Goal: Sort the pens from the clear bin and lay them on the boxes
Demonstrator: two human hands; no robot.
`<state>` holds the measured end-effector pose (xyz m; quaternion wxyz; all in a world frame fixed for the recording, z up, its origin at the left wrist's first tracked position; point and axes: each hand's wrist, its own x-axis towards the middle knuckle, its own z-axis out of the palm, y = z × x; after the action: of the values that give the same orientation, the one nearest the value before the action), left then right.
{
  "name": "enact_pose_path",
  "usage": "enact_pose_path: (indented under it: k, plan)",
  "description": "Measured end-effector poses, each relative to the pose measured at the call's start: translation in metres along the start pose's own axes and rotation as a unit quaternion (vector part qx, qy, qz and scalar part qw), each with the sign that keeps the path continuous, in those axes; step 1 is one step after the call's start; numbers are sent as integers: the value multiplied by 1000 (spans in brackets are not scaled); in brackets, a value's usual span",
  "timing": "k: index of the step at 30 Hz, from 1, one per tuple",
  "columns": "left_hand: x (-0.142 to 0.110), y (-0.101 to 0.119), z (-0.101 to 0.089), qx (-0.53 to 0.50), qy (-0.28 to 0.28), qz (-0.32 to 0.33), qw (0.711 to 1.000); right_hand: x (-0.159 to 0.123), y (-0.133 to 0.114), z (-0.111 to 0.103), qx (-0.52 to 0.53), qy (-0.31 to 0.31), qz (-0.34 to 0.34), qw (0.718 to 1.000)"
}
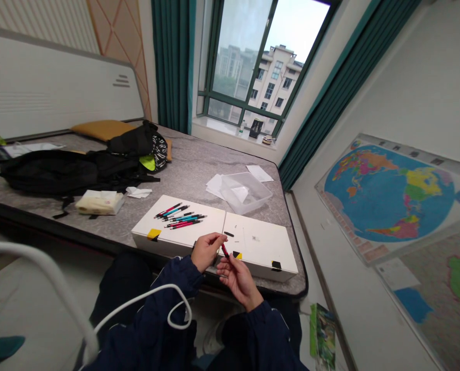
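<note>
Over the front edge of the white boxes, my left hand (207, 251) pinches the upper end of a short red and black pen piece (225, 250) between thumb and fingertips. My right hand (240, 281), palm turned up, has thumb and forefinger closed at its lower end; the other fingers are loosely curled. Whether the piece is a whole pen cannot be made out. On the left white box (210, 219) lies a group of several red, blue and dark pens (180, 216). A small black part (229, 234) and tiny bits lie on the right white box (272, 242).
A clear plastic bin (249, 193) and white papers (260, 173) lie behind the boxes. To the left are a tissue pack (99, 202) and a black backpack (55, 170) on the grey bed surface (191, 154). A white cable (145, 294) loops before my left sleeve.
</note>
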<state>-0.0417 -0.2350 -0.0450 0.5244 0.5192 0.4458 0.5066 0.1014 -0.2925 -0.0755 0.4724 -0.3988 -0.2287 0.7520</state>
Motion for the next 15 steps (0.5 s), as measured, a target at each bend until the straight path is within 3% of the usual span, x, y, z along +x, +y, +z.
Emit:
enact_pose_path:
  k: [5, 8, 12, 15]
  plan:
    - [-1, 0, 0, 12, 13, -2, 1000, -4, 2, 1, -19, -9, -31, 999]
    - [-2, -5, 2, 14, 43, -12, 999, 3, 5, -2, -58, 24, -77, 995]
    - [-5, -16, 6, -18, 75, -44, 996, 11, 8, -4, -144, 83, -153, 974]
    - [-8, -23, 6, -33, 83, -54, 995, 8, 9, -3, -202, 93, -205, 953]
